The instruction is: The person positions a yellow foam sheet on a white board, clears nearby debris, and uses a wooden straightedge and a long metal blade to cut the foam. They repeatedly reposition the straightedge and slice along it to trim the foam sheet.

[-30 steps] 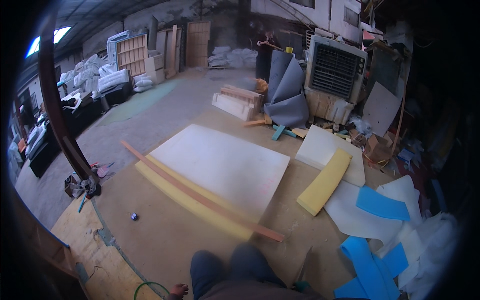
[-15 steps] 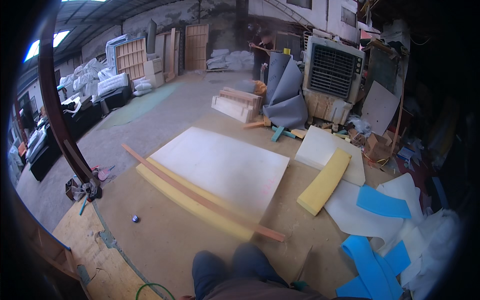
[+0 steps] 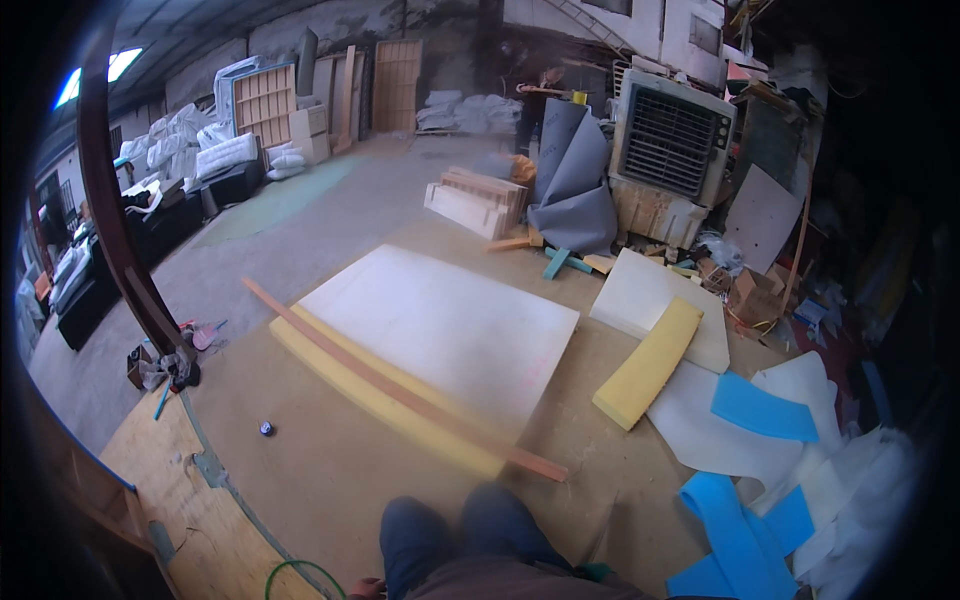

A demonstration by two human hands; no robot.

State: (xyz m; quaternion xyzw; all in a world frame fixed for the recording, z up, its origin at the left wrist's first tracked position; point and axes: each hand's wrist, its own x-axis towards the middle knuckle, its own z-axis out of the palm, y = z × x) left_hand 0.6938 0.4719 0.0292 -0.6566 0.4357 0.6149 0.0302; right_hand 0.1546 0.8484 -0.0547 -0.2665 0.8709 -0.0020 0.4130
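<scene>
My left hand (image 3: 368, 588) just shows at the bottom edge, left of my knees. Its fingers are too cut off to tell whether they hold anything. My right hand does not show. By my right thigh a thin, dark blade-like piece (image 3: 604, 530) points up, with a green part (image 3: 598, 571) at its base; whether I hold it is hidden. Ahead of my knees lies a white foam slab (image 3: 440, 320). A yellow foam strip (image 3: 335, 363) runs along its near side, and a long reddish wood batten (image 3: 390, 385) lies along the strip.
To the right are a yellow foam block (image 3: 648, 365), blue foam pieces (image 3: 765, 406) and white sheets. An air cooler (image 3: 668, 140), a grey roll (image 3: 570, 180) and stacked wood (image 3: 470, 204) stand behind. A post (image 3: 115, 210) rises at left; a person (image 3: 540, 85) is far back.
My view has shifted slightly, and more of my left hand shows at the bottom edge. The person at the back has bent lower. The foam and batten lie as before.
</scene>
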